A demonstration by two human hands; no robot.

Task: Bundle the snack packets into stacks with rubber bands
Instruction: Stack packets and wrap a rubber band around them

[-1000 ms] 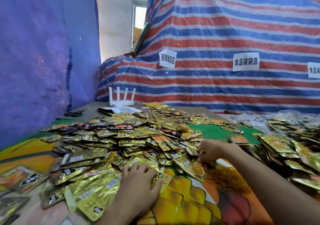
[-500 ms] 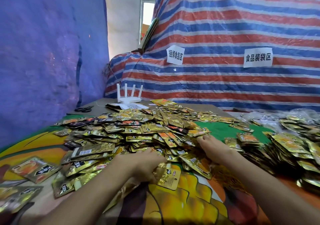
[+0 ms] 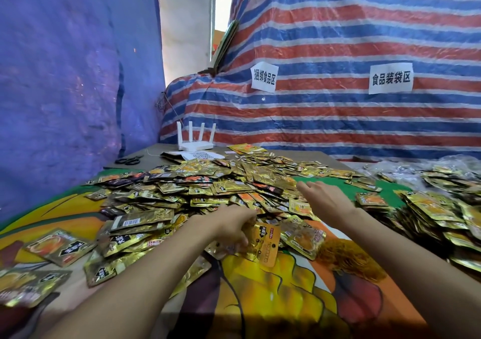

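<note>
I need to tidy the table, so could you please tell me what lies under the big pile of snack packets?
A printed cloth in orange, yellow and green shows around the pile. Whatever lies beneath its middle is hidden from view.

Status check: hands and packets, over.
Left hand grips gold packets. Right hand open over the loose pile. No band on them yet. Nothing blocking.

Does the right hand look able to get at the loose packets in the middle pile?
Probably yes: the right hand hovers open at the edge of the pile, nothing between them; the left hand grips a packet nearer.
</note>
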